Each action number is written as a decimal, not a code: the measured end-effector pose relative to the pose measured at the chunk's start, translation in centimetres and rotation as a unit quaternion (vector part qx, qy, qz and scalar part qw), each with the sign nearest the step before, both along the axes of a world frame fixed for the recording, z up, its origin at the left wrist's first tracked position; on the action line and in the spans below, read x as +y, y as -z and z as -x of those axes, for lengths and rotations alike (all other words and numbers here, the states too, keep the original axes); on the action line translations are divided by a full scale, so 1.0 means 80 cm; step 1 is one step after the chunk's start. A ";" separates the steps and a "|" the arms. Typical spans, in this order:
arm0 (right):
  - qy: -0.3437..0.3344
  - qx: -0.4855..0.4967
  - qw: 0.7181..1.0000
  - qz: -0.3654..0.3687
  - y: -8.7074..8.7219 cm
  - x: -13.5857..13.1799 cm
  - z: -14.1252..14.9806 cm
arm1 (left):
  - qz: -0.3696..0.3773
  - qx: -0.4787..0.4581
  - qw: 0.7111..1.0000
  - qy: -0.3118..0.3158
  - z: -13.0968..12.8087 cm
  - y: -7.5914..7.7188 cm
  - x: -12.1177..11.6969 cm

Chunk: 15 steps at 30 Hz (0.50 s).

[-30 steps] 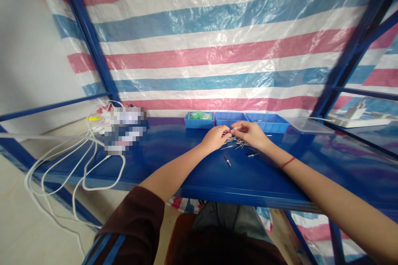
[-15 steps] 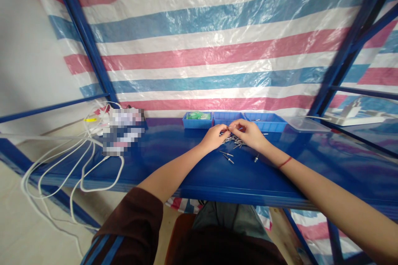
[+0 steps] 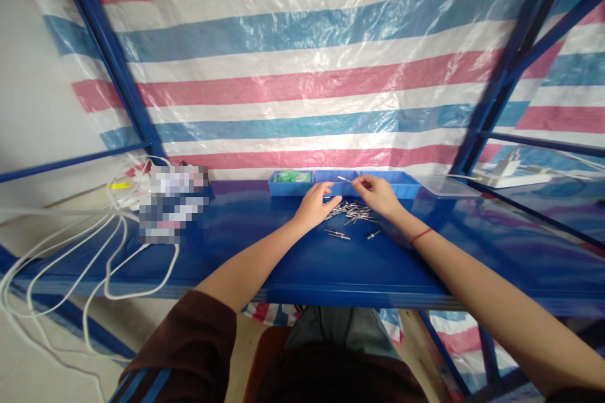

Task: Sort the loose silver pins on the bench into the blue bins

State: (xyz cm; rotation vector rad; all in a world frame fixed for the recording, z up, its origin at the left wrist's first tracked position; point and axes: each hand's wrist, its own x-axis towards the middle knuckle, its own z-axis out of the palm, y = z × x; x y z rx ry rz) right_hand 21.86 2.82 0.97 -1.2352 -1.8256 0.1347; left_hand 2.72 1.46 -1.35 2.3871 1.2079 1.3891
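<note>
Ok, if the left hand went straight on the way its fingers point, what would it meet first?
Probably the middle blue bin, which lies just ahead of the left hand. Height is hard to judge from this single view, so it might pass above instead.

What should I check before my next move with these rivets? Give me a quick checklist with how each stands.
1. Right hand has a grip on a blind rivet: ok, pinched at the fingertips, one end sticking out.
2. Held rivet lines up with the middle blue bin: ok in this view; its height cannot be judged.
3. Left hand free: cannot tell; its fingers are parted beside the rivet pile.
4. All table rivets in the pile: not ok; a few loose rivets lie nearer the front edge.
5. White cables away from both hands: ok, off to the left.
</note>
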 end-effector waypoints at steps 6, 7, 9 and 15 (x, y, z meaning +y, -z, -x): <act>0.285 -0.028 0.958 0.019 -0.014 0.020 -0.071 | 0.012 0.083 0.996 0.013 0.000 0.000 -0.005; 0.299 -0.051 0.952 0.030 -0.016 0.020 -0.081 | 0.016 0.098 0.995 0.011 0.000 -0.001 -0.006; 0.289 -0.103 0.950 0.052 -0.021 0.019 -0.096 | 0.025 0.121 0.992 0.006 0.000 -0.002 -0.007; 0.098 -0.316 0.928 0.174 -0.024 0.014 -0.097 | 0.036 0.145 0.989 0.005 0.001 -0.001 -0.005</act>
